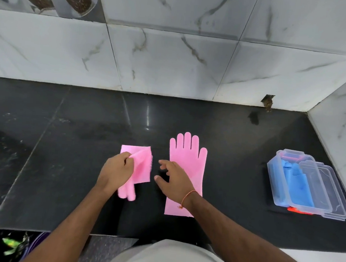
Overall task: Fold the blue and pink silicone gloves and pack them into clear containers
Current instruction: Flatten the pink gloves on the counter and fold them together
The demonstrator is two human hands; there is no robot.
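Observation:
A pink silicone glove (142,165) lies partly folded on the black counter, its fingers pointing toward me. My left hand (116,172) pinches a raised fold of it. A second pink glove (186,164) lies flat to its right, fingers pointing to the wall. My right hand (173,177) hovers open between the two, over the flat glove's left edge, holding nothing. At the far right a clear container (275,179) holds blue gloves (296,185). More clear containers or lids (331,195) are stacked against it.
The black stone counter (63,164) ends at a front edge near me. Marble-tiled walls close off the back and right side. A red item (297,210) peeks out under the containers. A dark bag (6,244) sits below the counter at lower left.

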